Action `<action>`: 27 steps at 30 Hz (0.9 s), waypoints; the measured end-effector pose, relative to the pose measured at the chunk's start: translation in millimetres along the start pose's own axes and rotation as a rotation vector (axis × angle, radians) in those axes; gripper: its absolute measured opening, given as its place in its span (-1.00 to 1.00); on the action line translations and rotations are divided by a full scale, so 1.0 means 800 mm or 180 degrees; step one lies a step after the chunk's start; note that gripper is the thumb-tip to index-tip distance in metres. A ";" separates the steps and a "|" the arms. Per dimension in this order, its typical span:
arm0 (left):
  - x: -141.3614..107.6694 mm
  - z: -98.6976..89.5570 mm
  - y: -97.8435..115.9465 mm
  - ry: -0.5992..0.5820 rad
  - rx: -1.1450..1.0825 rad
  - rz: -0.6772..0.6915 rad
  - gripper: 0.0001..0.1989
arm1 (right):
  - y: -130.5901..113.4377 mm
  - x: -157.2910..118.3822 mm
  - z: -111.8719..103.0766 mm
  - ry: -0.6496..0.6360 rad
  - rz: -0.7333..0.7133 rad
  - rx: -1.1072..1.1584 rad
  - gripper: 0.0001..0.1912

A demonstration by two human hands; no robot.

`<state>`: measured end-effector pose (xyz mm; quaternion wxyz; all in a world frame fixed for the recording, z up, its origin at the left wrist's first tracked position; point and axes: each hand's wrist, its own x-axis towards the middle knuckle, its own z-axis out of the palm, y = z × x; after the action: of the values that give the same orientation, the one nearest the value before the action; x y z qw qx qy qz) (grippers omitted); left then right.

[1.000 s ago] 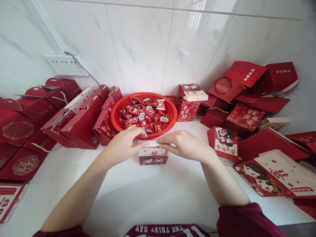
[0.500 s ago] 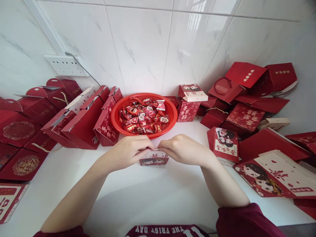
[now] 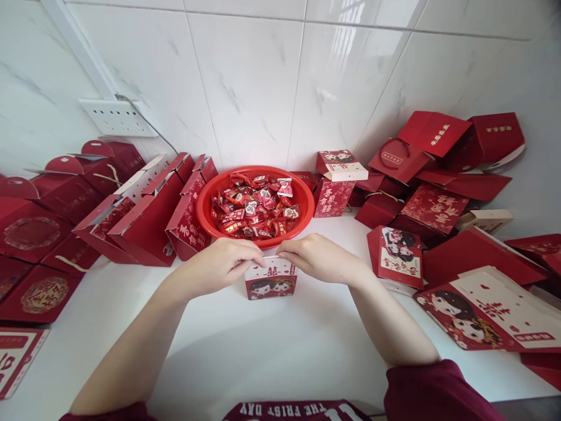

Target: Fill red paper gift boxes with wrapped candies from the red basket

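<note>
A small red and white candy box (image 3: 272, 285) with two cartoon faces and a red double-happiness sign stands upright on the white table in front of me. My left hand (image 3: 232, 262) pinches its upper left edge, with fingers bent and the thumb below. On the other side, my right hand (image 3: 312, 256) grips the upper right corner between thumb and fingers. The back of the box and some fingertips are hidden. Just behind the hands sits a round red plastic basket (image 3: 201, 211), holding many wrapped candies (image 3: 256, 207).
Upright red gift boxes (image 3: 144, 213) line the left side, beside more boxes with rope handles (image 3: 44, 292). A heap of red boxes (image 3: 433, 204) fills the right. One box lies on another (image 3: 335, 196) behind the basket's right side. A socket strip (image 3: 118, 117) is on the tiled wall.
Both hands have shifted slightly left and apart, uncovering more of the candy box's front, which now shows its white upper panel. Everything else stays in place.
</note>
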<state>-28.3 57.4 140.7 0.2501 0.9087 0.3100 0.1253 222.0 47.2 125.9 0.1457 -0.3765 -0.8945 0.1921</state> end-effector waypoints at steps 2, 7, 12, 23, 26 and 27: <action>0.000 -0.002 0.002 -0.0110 -0.0001 0.0000 -0.67 | 0.002 0.003 -0.002 -0.0094 -0.0028 0.0181 -0.69; -0.002 -0.004 0.011 -0.0344 -0.0065 0.0075 -0.67 | 0.004 0.004 -0.012 -0.0534 -0.0109 0.0667 -0.64; 0.002 -0.002 0.014 -0.0573 -0.0318 0.0301 -0.70 | 0.006 -0.002 -0.016 -0.0778 -0.0066 0.0812 -0.59; 0.006 0.004 0.010 -0.0348 -0.0327 0.0132 -0.74 | -0.001 -0.010 -0.012 -0.0480 -0.0044 0.0443 -0.60; 0.005 0.005 0.013 -0.0315 -0.0138 0.0075 -0.76 | -0.002 -0.012 -0.014 -0.0487 -0.0006 0.0572 -0.65; 0.005 0.005 0.014 -0.0309 -0.0066 0.0050 -0.77 | -0.002 -0.012 -0.016 -0.0534 -0.0008 0.0636 -0.67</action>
<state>-18.5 50.7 143.6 0.2733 0.9134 0.2890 0.0863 232.7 41.9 136.9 0.1074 -0.3416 -0.8804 0.3109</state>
